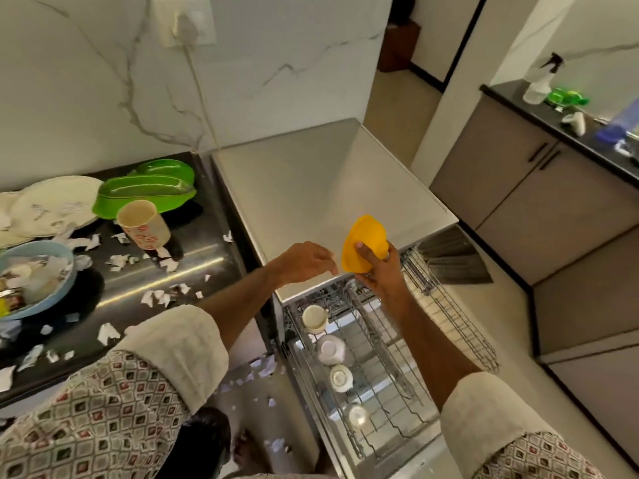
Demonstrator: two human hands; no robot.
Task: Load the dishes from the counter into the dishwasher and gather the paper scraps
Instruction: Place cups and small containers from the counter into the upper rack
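- Your right hand (pixel 378 271) holds the yellow bowl (pixel 364 244) by its rim, thumb on the underside, fingers wrapped round the far edge. The bowl hangs tilted over the far end of the pulled-out rack (pixel 387 344).
- Your left hand (pixel 304 259) is empty, fingers loosely spread, just left of the bowl and not touching it.
- Judging from this, the step in hand is seating the bowl in the rack. Four cups (pixel 330 349) already stand in a line down the rack's left side, so aim for the free rows in the middle or to the right.
- Turn the bowl mouth-down or on edge between the tines, so water should drain off. Lower it until it rests on the wire before you loosen your grip; it looks like light plastic and may tip or slide if dropped.
- Keep your wrist clear of the dishwasher's top edge (pixel 332 288) as you come down.
- Plenty is left on the counter (pixel 193 267) to the left: a tall cup (pixel 143 224), green dishes (pixel 152 188), white plates (pixel 52 205) and a blue bowl (pixel 34 278) with odds and ends in it.
- Paper scraps (pixel 160 297) lie all over the counter, and more on the floor (pixel 262 366) beside the dishwasher. Gather them once the dishes are in.
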